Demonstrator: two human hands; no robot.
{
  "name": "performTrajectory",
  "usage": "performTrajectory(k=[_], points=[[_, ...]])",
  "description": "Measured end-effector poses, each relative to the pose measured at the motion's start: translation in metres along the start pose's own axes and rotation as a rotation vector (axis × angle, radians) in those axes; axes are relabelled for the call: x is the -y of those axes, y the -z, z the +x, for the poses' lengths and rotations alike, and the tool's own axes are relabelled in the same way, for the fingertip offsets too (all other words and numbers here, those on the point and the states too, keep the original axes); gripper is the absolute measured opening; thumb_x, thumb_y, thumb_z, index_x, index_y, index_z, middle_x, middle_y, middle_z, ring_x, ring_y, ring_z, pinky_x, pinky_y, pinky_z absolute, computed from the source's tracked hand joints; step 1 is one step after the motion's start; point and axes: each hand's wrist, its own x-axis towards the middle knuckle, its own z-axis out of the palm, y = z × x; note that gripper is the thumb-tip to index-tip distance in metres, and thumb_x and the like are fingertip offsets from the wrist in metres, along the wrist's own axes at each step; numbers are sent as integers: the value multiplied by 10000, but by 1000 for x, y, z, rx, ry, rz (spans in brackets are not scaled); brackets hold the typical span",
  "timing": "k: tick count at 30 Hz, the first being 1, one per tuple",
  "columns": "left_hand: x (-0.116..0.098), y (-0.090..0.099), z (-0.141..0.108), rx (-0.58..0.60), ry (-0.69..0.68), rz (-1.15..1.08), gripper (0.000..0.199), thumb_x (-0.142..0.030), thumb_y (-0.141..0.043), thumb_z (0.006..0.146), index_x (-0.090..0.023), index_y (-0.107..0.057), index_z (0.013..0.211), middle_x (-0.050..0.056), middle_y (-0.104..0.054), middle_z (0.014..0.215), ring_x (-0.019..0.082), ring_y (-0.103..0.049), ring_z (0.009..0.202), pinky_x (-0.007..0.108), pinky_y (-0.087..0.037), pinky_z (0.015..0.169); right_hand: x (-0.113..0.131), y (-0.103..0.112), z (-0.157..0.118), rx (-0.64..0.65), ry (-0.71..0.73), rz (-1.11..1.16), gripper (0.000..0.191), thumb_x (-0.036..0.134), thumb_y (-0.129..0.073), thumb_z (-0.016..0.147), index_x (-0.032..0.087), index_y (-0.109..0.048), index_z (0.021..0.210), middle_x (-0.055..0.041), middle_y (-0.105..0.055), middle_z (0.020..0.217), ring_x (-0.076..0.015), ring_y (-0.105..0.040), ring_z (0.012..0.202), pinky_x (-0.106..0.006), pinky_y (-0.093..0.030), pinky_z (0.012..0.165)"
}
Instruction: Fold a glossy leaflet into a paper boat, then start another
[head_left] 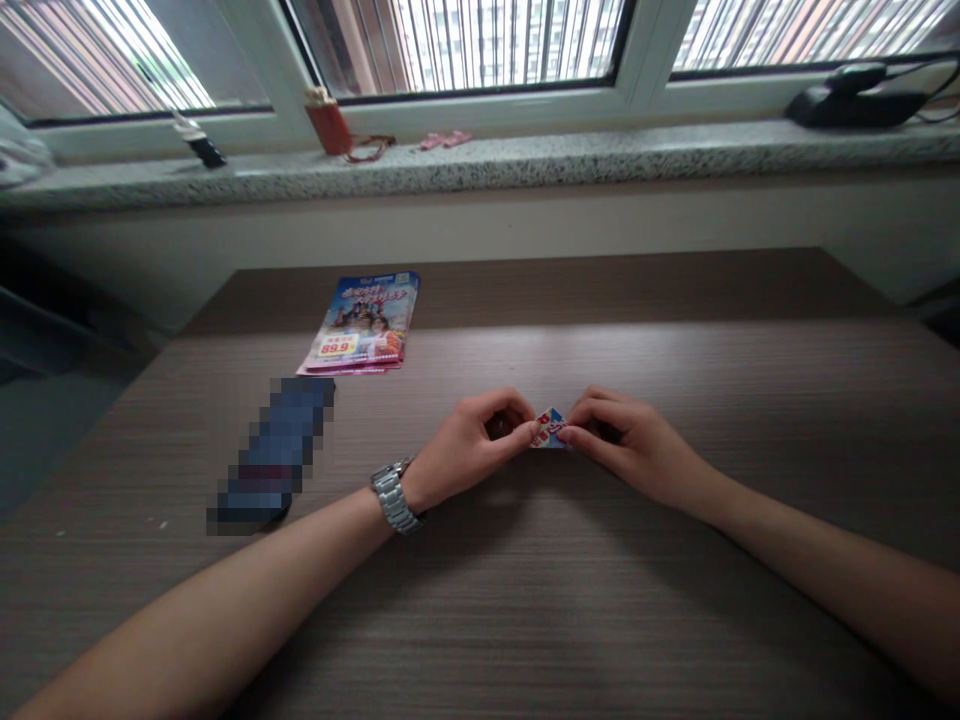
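- Bare forearms (247, 600) reach over the desk (675, 620).
- Left hand (465, 440) and right hand (641, 445), just apart, pinch opposite corners of the folded paper (553, 430) between them.
- Its longest edge runs hand to hand.

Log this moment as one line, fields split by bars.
left hand: pinches paper | right hand: pinches paper | flyers: on table

Wood-grain table (600, 620): pixelated dark blue item (274, 455) at left. Granite sill (600, 165), left to right: small dark-and-white item (204, 148), red case (328, 125), reddish strap (373, 148) by it, pink bits (445, 140), black device (855, 105) with cables. Windows (487, 45) above
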Motion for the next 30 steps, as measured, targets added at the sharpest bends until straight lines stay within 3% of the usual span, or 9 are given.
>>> performTrajectory(k=[5, 13, 17, 21, 30], points=[[0, -1, 0, 38, -17, 4, 237, -387, -655, 967, -157, -706, 996, 10, -708, 859, 116, -591, 733, 221, -446, 662, -4, 1, 0, 36, 33, -28, 181, 347, -626, 988, 210, -718, 914, -23, -609, 866, -155, -573, 765, -293, -418, 684], [-1, -1, 0, -8, -25, -16, 173, -325, -681, 956, -161, -730, 931, 1, -727, 851, 111, -613, 760, 212, -458, 700, -3, -3, -1, 56, 54, -38, 184, 342, -624, 989, 200, -720, 923, -19, -596, 859, -139, -559, 736, -280, -416, 669], [2, 0, 1, -86, -24, -57, 181, -342, -697, 944, -163, -722, 927, 2, -727, 858, 106, -626, 762, 202, -474, 699, -3, -1, 0, 11, 2, -8, 210, 380, -604, 997, 222, -741, 1017, -36, -621, 917, -164, -600, 813, -297, -448, 717], [5, 1, 1, -166, -15, -124, 186, -347, -707, 937, -161, -703, 926, 0, -722, 845, 100, -631, 740, 193, -487, 682, -5, 1, -1, -45, -40, 32, 211, 408, -646, 963, 230, -750, 1008, -31, -600, 904, -153, -568, 740, -288, -435, 625], [3, 2, 0, -198, -28, -117, 168, -327, -722, 926, -160, -704, 908, 2, -727, 852, 96, -646, 744, 183, -500, 685, -1, 2, -1, -110, -63, 87, 203, 412, -656, 951, 239, -762, 970, -31, -601, 865, -158, -561, 728, -296, -414, 589]])
